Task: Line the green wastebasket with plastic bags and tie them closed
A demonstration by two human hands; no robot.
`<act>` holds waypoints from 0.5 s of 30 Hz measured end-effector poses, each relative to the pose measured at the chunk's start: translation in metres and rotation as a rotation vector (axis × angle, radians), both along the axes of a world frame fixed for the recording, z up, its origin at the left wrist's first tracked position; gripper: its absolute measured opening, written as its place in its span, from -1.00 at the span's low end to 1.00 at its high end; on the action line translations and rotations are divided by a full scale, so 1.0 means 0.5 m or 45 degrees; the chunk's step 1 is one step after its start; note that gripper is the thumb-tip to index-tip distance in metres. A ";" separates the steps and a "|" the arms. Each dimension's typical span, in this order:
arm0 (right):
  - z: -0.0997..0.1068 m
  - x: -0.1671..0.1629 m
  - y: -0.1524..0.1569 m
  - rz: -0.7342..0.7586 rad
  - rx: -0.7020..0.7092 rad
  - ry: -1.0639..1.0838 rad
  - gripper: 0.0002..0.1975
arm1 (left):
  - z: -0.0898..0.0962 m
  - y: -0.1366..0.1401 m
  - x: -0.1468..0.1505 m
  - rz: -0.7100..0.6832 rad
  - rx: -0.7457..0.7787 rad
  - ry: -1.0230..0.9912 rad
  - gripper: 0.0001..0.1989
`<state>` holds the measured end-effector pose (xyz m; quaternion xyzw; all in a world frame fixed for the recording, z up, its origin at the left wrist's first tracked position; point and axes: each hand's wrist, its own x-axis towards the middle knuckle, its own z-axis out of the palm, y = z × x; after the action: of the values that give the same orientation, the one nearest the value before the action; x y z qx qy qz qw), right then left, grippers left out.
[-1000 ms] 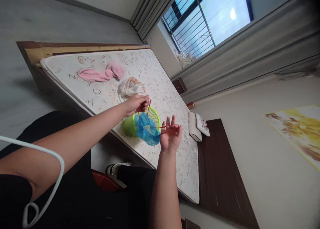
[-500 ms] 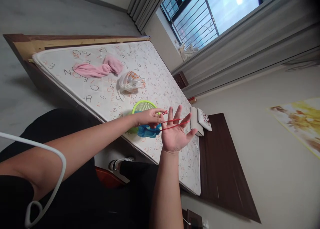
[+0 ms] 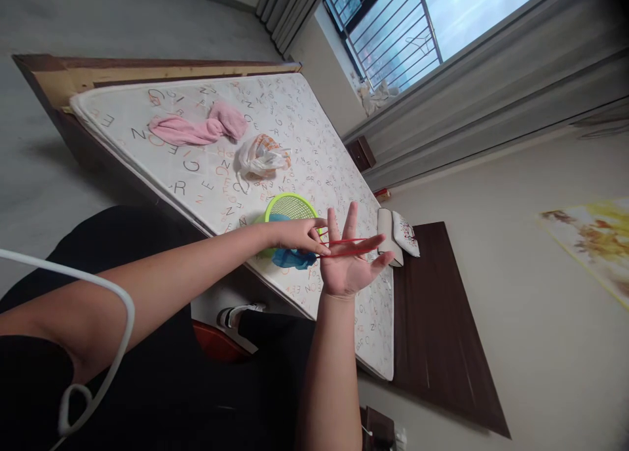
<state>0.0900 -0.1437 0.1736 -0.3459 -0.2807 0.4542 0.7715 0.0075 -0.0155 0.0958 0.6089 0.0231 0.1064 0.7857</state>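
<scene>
My right hand (image 3: 346, 271) is held up, palm toward me and fingers spread. A thin red string (image 3: 358, 250) is looped around its index finger and runs across the palm side of the fingers. My left hand (image 3: 297, 233) comes in from the left with its back toward me, thumb and fingers pinched on the other end of the string beside the right palm. Behind and below the left hand sits a lime-green mesh basket (image 3: 293, 205), a crumpled blue plastic bag (image 3: 295, 259) showing at its near side. The hands partly hide both.
The basket stands on a letter-printed mattress (image 3: 314, 143). Farther along lie a tied white plastic bag (image 3: 263, 159) and a pink cloth (image 3: 196, 128). Pillows (image 3: 393, 231) lie by the dark headboard (image 3: 447, 326). A white cable (image 3: 125, 313) hangs across my left arm.
My left hand has shifted right, and its fingertips now pinch closer to the right palm. The string strands lie nearer together. The view has tilted slightly.
</scene>
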 end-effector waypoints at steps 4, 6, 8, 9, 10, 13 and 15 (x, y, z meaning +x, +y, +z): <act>-0.003 -0.003 0.004 -0.006 -0.018 -0.061 -0.58 | -0.009 -0.001 0.007 -0.007 -0.013 0.002 -0.06; -0.004 -0.005 0.006 -0.011 -0.020 -0.060 -0.57 | -0.006 0.001 0.006 -0.036 -0.034 -0.007 -0.12; -0.006 -0.007 0.006 -0.033 -0.013 -0.025 -0.58 | 0.000 0.003 0.002 -0.078 -0.068 -0.016 -0.19; -0.006 -0.007 0.007 -0.053 -0.011 0.000 -0.58 | 0.004 0.005 -0.001 -0.089 -0.082 -0.017 -0.21; -0.007 -0.008 0.006 -0.073 -0.011 0.024 -0.58 | 0.008 0.006 -0.003 -0.092 -0.093 -0.013 -0.24; -0.010 -0.006 0.005 -0.088 -0.014 0.066 -0.57 | 0.015 0.007 -0.006 -0.065 -0.092 0.028 -0.28; -0.012 -0.004 0.004 -0.073 -0.019 0.059 -0.55 | 0.013 0.004 -0.003 -0.047 -0.062 0.048 -0.31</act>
<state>0.0879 -0.1418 0.1675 -0.3491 -0.2492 0.4418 0.7879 0.0062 -0.0135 0.1025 0.5917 0.0291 0.0797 0.8017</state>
